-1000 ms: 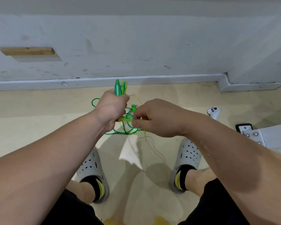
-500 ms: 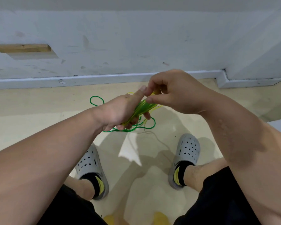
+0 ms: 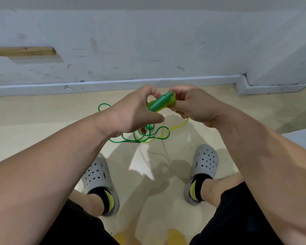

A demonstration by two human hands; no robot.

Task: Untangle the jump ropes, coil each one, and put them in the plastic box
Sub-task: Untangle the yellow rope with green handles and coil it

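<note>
Fingers (image 3: 179,94) of my right hand (image 3: 196,105) pinched the upper end of the green handle (image 3: 160,102); my left hand (image 3: 131,114) gripped its lower end. Handle axis ran slantwise between both hands, equally near. Green rope (image 3: 145,137) and yellow rope (image 3: 177,127) hung tangled directly below, towards the floor (image 3: 42,112). Plastic box not seen.

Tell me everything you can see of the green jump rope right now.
The green jump rope is a thin, glossy, plastic-looking cord with a smooth, translucent green grip. The grip lies tilted between both hands: the left hand holds its near end, the right hand its far end. The cord hangs below in loose loops, crossed with a yellow cord, not yet coiled.
</note>
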